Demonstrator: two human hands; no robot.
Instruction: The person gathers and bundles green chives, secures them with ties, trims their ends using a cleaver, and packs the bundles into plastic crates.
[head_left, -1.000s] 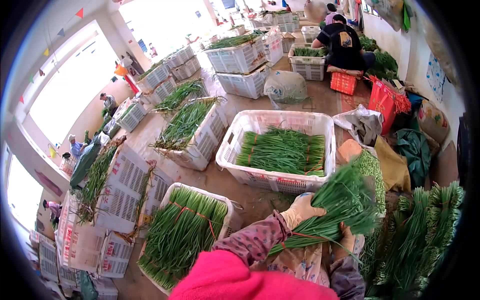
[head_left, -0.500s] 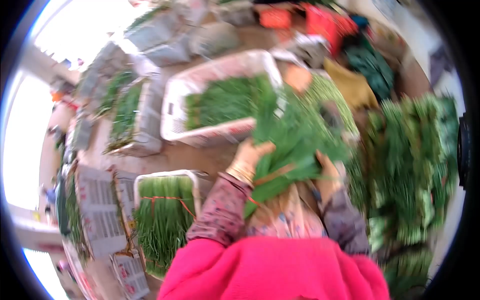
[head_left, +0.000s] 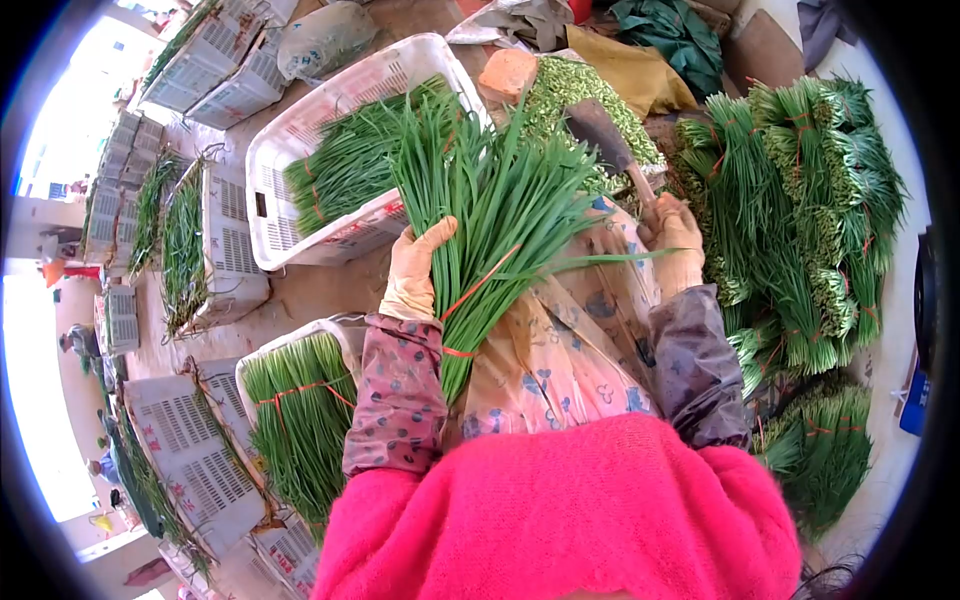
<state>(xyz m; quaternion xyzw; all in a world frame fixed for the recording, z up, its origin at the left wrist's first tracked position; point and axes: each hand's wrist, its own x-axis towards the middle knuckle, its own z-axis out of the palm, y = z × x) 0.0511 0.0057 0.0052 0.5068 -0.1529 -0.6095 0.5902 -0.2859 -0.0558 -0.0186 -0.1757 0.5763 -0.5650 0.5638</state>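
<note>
My left hand (head_left: 412, 268), gloved, is closed around a bunch of garlic chives (head_left: 490, 235) over my lap. The leaves fan out up and to the right; red bands cross the lower stems. My right hand (head_left: 675, 245), also gloved, is closed at the wooden handle of a broad-bladed knife (head_left: 598, 137). The dark blade points up and left, over a heap of cut stem ends (head_left: 575, 100). One loose leaf stretches from the bunch to the right hand. A plastic apron (head_left: 560, 370) covers my lap.
A white crate (head_left: 262, 205) ahead holds tied chives. Another filled crate (head_left: 345, 335) stands at my left, beside a crate on its side (head_left: 195, 440). Stacked bundles (head_left: 800, 220) line the right. A brick (head_left: 508, 75) sits by the trimmings. Distant people appear at the far left.
My right hand has left the bunch, moved right and taken hold of the knife handle. My left hand still holds the chives. The view has shifted and sharpened.
</note>
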